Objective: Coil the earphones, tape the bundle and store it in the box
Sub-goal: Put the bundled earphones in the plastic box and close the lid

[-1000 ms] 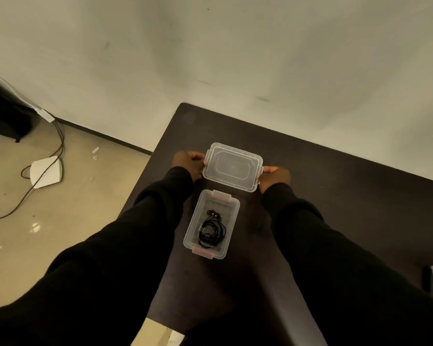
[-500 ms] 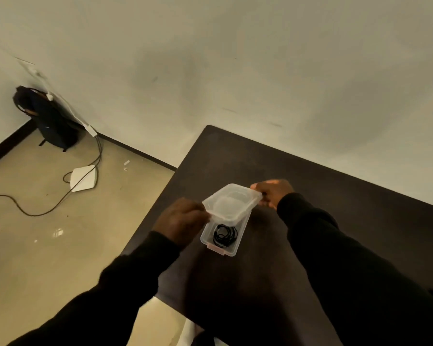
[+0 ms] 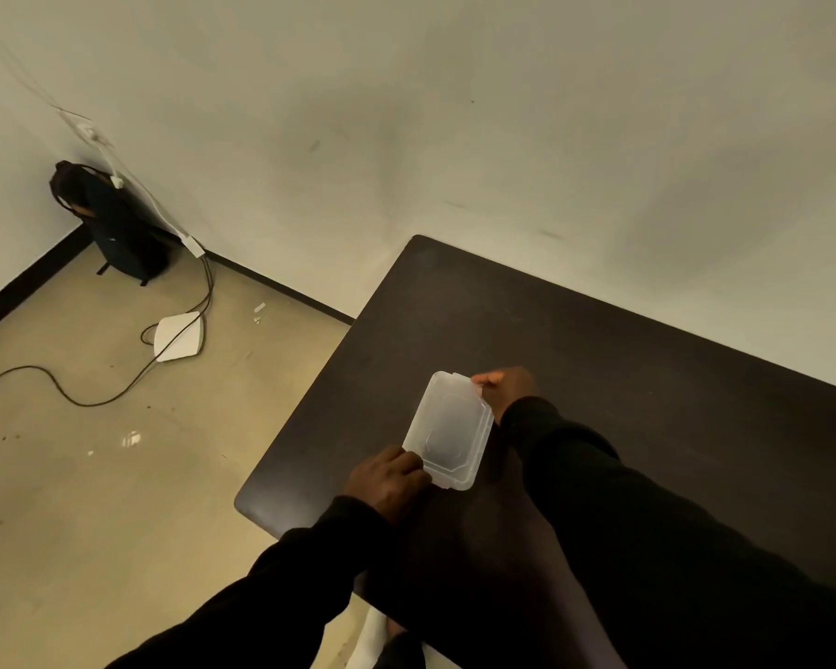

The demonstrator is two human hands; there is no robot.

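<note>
Fingers of the left hand and right hand pinched opposite ends of the translucent plastic lid, now lowered between them onto the box on the dark counter; earphones no longer visible, judged stored; latching remained.

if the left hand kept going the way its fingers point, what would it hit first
The left hand points up and right, fingers already on the near corner of the lid. Going on, it would meet the lid first, and beyond it probably the right hand at the far end; depth is unclear.
</note>
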